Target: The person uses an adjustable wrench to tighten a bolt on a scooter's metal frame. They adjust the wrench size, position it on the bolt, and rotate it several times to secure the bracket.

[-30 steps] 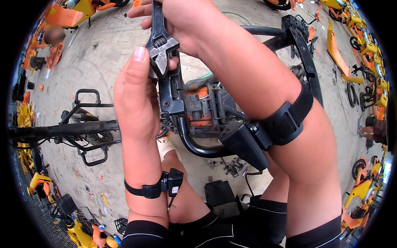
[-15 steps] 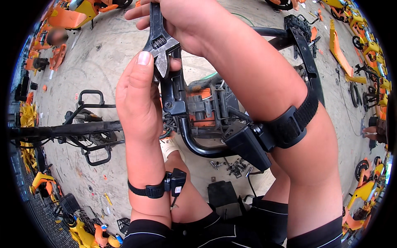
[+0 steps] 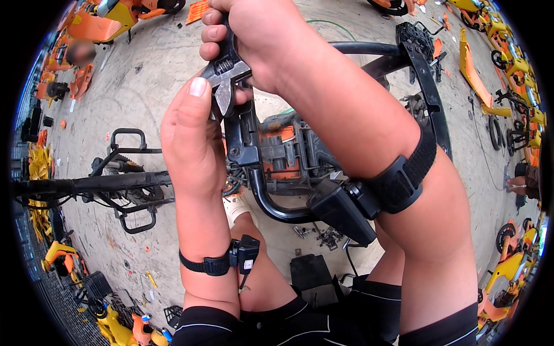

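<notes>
An adjustable wrench (image 3: 228, 79) with a dark handle and worn grey jaws stands at the upper end of a black tubular vehicle frame (image 3: 261, 190). My right hand (image 3: 262, 40) reaches across from the right, its fingers curled round the handle. From below, my left hand (image 3: 193, 130) pinches the wrench's head, thumb along one side and a fingertip showing past the other. The jaws overlap a frame bracket (image 3: 241, 151); whatever lies between them is hidden. Behind the frame sits a black and orange assembly (image 3: 283, 153).
A black fork-like bar (image 3: 86, 183) with looped ends extends left. Loose bolts and small parts (image 3: 329, 237) lie on the concrete floor near my feet. Yellow and orange scooter bodies (image 3: 109, 26) line both sides. Another person's blurred head (image 3: 81, 53) shows at far left.
My right hand has closed its fingers round the wrench handle, where they were stretched out before. The handle has turned slightly, and my right forearm has shifted a little. My left hand stays almost still.
</notes>
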{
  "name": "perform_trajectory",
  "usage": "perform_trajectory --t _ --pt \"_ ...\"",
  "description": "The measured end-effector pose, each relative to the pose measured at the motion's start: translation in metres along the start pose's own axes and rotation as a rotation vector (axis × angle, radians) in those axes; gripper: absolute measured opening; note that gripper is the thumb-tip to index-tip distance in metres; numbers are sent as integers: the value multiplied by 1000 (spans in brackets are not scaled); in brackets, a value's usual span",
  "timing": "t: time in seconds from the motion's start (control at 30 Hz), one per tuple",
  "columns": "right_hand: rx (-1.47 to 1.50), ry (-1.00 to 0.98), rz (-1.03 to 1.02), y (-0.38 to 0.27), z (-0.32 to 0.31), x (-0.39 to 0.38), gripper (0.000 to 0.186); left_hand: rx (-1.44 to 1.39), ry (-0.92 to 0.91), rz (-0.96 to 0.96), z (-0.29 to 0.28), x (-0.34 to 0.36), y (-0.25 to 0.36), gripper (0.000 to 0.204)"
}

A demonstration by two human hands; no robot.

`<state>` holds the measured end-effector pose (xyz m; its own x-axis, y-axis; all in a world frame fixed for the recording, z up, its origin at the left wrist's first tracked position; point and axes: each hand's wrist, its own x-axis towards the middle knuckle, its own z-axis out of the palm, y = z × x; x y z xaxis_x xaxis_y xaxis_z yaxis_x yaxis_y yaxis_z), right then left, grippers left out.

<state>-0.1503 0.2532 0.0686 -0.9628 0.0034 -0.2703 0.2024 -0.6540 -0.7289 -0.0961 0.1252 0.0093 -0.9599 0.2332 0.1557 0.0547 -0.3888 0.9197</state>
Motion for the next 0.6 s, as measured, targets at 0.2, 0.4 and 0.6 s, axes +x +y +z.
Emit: perform_trajectory --t 0.2,0.4,0.6 --pt "13 6 0 2 0 -6 24 6 -17 47 1 -2 3 50" --pt "64 6 -53 8 -2 -1 24 -51 -7 30 -1 -2 2 50" --pt "-88 146 -61 7 5 -12 15 -58 5 13 -2 -4 4 49"
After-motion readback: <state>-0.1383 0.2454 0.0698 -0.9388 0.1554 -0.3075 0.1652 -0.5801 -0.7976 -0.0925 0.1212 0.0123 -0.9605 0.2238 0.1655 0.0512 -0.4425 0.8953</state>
